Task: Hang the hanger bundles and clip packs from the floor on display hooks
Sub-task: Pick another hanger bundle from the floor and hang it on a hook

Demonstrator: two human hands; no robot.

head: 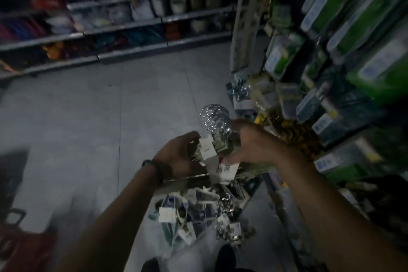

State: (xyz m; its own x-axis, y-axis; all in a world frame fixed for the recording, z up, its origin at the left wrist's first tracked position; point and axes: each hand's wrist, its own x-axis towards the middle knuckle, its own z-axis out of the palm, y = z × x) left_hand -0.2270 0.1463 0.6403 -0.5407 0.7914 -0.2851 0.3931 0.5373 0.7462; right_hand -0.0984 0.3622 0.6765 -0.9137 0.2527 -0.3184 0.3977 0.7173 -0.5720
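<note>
Seemingly early on: left hand (176,153) & right hand (256,144) both gripped one hanger bundle (215,117) betw. them, not yet hung. Just below the hands, a pile of packs (198,212) lay on the floor (88,117); display rack (331,62) stood right of the right hand

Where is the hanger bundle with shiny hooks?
In the head view, just right of centre, the hanger bundle is held between the left hand and right hand, above the floor pile, left of the display rack.
</note>
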